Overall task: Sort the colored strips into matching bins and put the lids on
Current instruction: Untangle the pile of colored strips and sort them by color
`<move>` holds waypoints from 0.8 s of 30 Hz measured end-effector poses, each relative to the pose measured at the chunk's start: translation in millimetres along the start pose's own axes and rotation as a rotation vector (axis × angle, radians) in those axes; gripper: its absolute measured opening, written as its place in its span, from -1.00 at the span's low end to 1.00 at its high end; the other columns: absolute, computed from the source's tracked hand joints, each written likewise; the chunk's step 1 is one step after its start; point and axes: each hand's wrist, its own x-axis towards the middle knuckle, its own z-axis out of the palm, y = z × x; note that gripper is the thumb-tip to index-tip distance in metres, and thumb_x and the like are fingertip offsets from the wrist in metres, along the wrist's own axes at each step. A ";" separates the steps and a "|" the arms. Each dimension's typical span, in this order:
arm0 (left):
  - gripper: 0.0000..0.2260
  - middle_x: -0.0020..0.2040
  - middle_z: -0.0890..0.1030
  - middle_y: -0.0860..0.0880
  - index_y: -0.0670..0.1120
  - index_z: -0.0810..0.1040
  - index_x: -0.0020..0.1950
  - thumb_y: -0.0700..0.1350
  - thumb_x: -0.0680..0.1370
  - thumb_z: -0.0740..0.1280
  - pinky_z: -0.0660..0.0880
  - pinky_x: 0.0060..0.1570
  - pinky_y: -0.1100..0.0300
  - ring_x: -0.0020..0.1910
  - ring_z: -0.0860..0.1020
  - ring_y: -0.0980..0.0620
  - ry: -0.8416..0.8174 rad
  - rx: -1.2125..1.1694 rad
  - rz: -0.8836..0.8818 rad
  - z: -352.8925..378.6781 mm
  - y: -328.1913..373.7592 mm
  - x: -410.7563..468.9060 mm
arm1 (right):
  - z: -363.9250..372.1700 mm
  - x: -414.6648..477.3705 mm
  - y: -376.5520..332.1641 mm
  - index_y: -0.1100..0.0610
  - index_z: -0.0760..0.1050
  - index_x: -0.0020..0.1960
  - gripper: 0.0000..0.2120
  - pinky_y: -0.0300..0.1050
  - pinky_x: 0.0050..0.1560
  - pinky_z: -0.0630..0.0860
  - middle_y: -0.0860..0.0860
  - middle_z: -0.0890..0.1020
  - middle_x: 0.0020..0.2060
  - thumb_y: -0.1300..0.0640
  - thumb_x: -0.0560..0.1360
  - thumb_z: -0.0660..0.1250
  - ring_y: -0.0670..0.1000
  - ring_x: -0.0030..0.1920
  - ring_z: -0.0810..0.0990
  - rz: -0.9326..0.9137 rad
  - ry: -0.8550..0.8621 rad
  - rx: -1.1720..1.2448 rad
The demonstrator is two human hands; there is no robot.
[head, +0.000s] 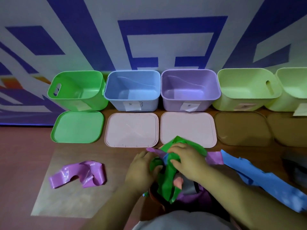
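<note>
We had the glossy green plastic strip (167, 176) bunched up between both hands, just in front of the two middle lids and over a dark brown round pot (153, 196). Its lower end hung down into the pot. Our left hand (142, 168) gripped the strip's left side, with the fingers curled round it and the thumb pressed in. Our right hand (187, 161) came over the top with its fingers bent and pinched the crumpled upper part.

A purple strip (214, 157) ran under our right hand and poked out on both sides of it. Touching its right end, a long blue strip (259, 178) trailed towards the lower right. More purple material (194, 196) lay in the pot. Well to the left, a loose heap of shiny purple strips (79, 173) lay on the wooden surface (74, 201).

Beyond our hands, five lids lay flat in a row: a green lid (77, 127), two pale pink lids (132, 130) (188, 129) and two brownish translucent lids (242, 128) (289, 128). Behind each lid stood an open bin against the patterned blue and white wall (166, 39): a green bin (98, 100), a blue bin (116, 105), a purple bin (171, 105) and two pale yellow-green bins (224, 103) (282, 103). We saw no strips inside the first four bins. The far-right bin was cut off by the frame edge.
</note>
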 end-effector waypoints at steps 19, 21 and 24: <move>-0.64 0.16 0.60 0.21 0.10 0.53 0.27 0.03 0.49 0.43 0.42 0.19 0.35 0.17 0.53 0.28 -0.032 -0.434 0.103 -23.5 31.8 14.8 | -101.1 2.1 -38.6 -0.02 0.66 -0.13 -0.96 -0.16 -0.04 0.54 -0.11 0.63 -0.18 0.07 0.42 0.44 -0.13 -0.15 0.60 -0.031 0.056 0.061; -0.71 0.09 0.63 0.18 0.06 0.54 0.24 -0.07 0.53 0.43 0.43 0.11 0.41 0.09 0.55 0.33 -0.048 -0.480 0.115 -21.9 46.9 16.1 | -117.4 -9.6 -42.3 -0.03 0.65 -0.16 -0.98 -0.19 -0.04 0.53 -0.12 0.66 -0.19 0.08 0.42 0.44 -0.13 -0.14 0.61 -0.012 0.085 0.107; -0.84 -0.13 0.63 0.05 0.04 0.55 0.08 -0.18 0.56 0.39 0.51 -0.09 0.25 -0.14 0.59 0.12 -0.053 -0.545 0.125 -22.5 68.1 15.1 | -133.7 -24.6 -39.6 -0.02 0.65 -0.19 -0.89 -0.29 -0.16 0.50 -0.19 0.67 -0.28 0.18 0.44 0.45 -0.18 -0.24 0.59 0.041 0.130 0.244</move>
